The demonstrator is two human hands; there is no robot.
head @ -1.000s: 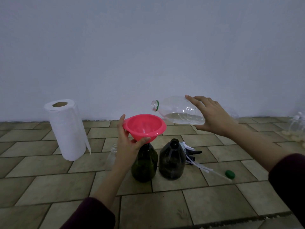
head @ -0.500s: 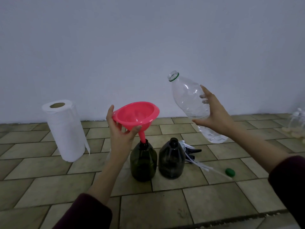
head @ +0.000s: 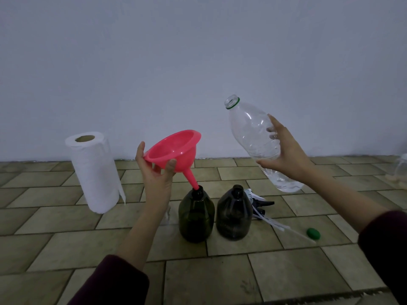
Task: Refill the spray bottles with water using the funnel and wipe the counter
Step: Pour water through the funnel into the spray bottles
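Water bottle (head: 257, 137): tipped back up by the gripping right hand (head: 284, 155); pouring stopped.
Funnel (head: 176, 150): left hand (head: 156, 172) pinches it, lifted and tilted, tip at the left spray bottle (head: 196, 216).
Next: probably the other bottle (head: 234, 213).

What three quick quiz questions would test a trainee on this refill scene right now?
1. True or false: the pink funnel stands upright in the left green bottle.
2. The right hand holds: A) paper towel roll B) clear water bottle C) green cap
3. Fill in: the left hand grips the ____.

Key
1. False: it is tilted, only its spout tip at the neck.
2. B
3. funnel
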